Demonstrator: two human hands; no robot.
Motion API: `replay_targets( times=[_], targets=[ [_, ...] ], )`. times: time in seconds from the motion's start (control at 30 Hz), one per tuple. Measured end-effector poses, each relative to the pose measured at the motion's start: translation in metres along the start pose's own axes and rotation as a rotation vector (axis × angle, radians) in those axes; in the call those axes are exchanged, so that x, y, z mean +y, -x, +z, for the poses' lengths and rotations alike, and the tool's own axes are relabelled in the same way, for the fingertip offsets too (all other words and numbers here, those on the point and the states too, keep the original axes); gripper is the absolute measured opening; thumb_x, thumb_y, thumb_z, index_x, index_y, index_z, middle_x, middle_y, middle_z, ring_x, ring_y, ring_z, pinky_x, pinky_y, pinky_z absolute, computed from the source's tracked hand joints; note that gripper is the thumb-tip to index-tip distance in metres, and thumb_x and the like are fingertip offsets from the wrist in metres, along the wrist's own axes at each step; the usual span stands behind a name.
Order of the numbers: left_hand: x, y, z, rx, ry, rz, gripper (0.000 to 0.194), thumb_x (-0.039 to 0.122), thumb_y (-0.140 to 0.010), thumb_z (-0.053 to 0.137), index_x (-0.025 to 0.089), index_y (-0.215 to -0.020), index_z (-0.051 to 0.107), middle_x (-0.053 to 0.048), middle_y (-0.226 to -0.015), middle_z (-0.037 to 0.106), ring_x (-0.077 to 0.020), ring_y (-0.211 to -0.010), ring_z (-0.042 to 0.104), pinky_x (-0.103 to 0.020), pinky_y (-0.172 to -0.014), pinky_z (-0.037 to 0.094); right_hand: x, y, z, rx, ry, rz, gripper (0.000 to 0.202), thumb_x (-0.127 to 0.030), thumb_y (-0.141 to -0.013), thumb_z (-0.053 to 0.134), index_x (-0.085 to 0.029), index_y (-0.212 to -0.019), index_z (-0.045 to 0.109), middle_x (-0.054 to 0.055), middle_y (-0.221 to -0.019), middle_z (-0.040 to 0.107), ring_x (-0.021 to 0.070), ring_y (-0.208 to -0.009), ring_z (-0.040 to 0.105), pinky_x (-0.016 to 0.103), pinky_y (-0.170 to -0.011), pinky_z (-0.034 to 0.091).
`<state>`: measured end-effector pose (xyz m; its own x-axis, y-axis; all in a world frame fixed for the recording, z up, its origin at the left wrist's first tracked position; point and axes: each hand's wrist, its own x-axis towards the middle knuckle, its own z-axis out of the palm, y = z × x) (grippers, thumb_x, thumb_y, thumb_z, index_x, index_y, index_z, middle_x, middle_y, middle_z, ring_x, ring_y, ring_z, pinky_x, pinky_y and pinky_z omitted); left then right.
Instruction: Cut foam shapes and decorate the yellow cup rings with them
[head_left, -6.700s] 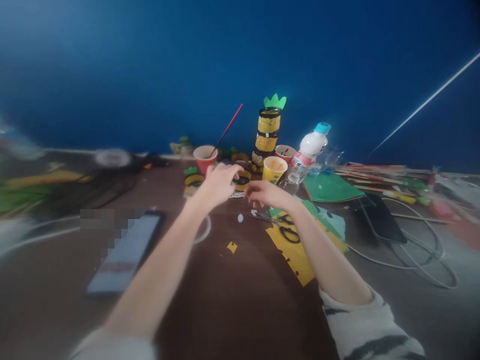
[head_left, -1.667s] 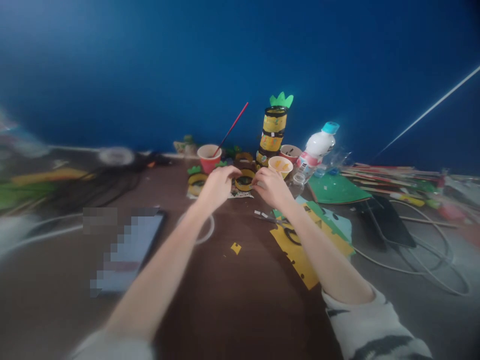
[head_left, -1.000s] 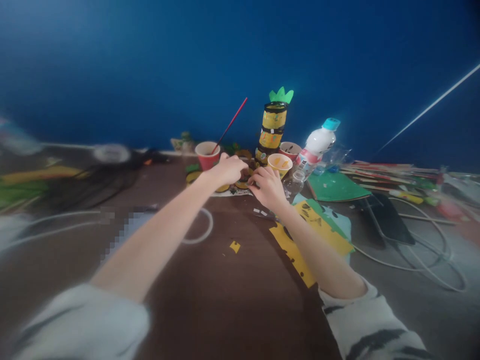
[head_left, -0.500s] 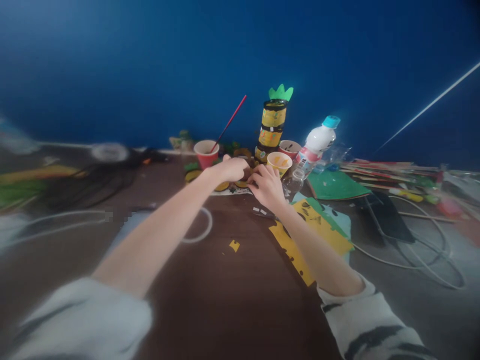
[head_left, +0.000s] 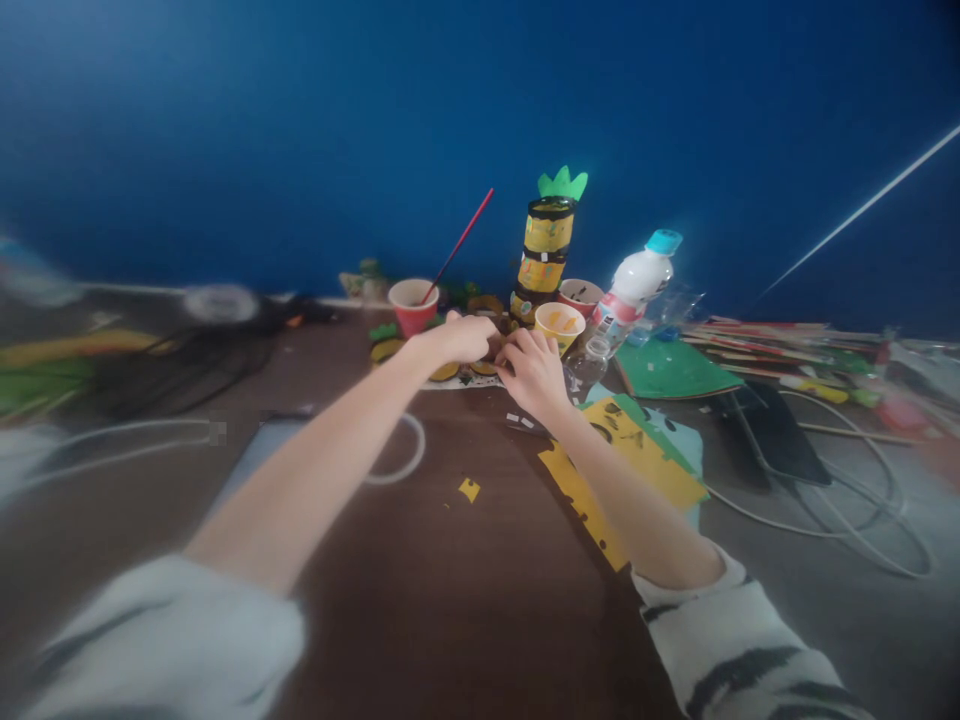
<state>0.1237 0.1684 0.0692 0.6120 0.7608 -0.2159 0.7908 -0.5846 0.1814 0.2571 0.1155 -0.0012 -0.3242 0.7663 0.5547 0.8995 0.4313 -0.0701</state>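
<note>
My left hand (head_left: pixel 469 338) reaches to the back of the table with its fingers curled in; whatever is in them is hidden behind the hand. Close beside it, my right hand (head_left: pixel 535 376) has its fingers bent and drawn together, and what they grip is too small to make out. Both hands meet above yellow-and-black craft pieces (head_left: pixel 444 373) lying on a speckled white sheet (head_left: pixel 469 382). Just behind stands a tower of yellow cans (head_left: pixel 546 235) with black bands, topped by a green paper crown (head_left: pixel 562 184). A yellow paper cup (head_left: pixel 559 325) is right behind my right hand.
A red cup (head_left: pixel 414 310) holding a thin red stick is at the left. A white bottle (head_left: pixel 634 285) with a blue cap tilts at the right. Yellow paper (head_left: pixel 630 455) lies under my right forearm. A yellow scrap (head_left: pixel 469 489), a dark phone-like slab (head_left: pixel 780 432) and cables also lie there.
Hardly anything differs. Both hands keep their place and grip, with at most a tiny shift of the fingers of my right hand.
</note>
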Motion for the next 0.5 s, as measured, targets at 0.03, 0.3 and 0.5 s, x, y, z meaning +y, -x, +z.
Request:
replay_targets(
  times=[0.03, 0.3, 0.5],
  targets=[
    [-0.0005, -0.0002, 0.0002, -0.001, 0.001, -0.001, 0.039, 0.007, -0.066, 0.036, 0.022, -0.087, 0.066, -0.003, -0.093, 0.069, -0.0196, -0.091, 0.057, -0.033, -0.081, 0.033, 0.0001, 0.0002, 0.0002, 0.002, 0.004, 0.001, 0.009, -0.024, -0.079, 0.051, -0.02, -0.075, 0.058, 0.006, -0.091, 0.056, 0.0241, -0.089, 0.042, 0.036, -0.072, 0.027],
    [-0.0005, 0.0004, -0.0001, -0.002, -0.003, 0.006, 0.038, 0.008, -0.067, 0.037, 0.023, -0.088, 0.066, -0.003, -0.092, 0.069, -0.0189, -0.089, 0.058, -0.033, -0.084, 0.034, 0.0005, -0.0001, 0.0007, 0.006, 0.008, 0.012, 0.007, -0.023, -0.079, 0.051, -0.019, -0.075, 0.056, 0.007, -0.091, 0.055, 0.0245, -0.089, 0.041, 0.036, -0.072, 0.027],
    [-0.0016, 0.0007, 0.0002, 0.042, -0.032, 0.022, 0.035, 0.009, -0.067, 0.041, 0.023, -0.086, 0.067, -0.002, -0.087, 0.07, -0.0186, -0.089, 0.059, -0.031, -0.086, 0.035, 0.0003, -0.0004, -0.0013, 0.009, 0.01, 0.029, 0.005, -0.022, -0.078, 0.051, -0.019, -0.075, 0.054, 0.007, -0.091, 0.053, 0.0243, -0.089, 0.041, 0.036, -0.073, 0.029]
  ],
)
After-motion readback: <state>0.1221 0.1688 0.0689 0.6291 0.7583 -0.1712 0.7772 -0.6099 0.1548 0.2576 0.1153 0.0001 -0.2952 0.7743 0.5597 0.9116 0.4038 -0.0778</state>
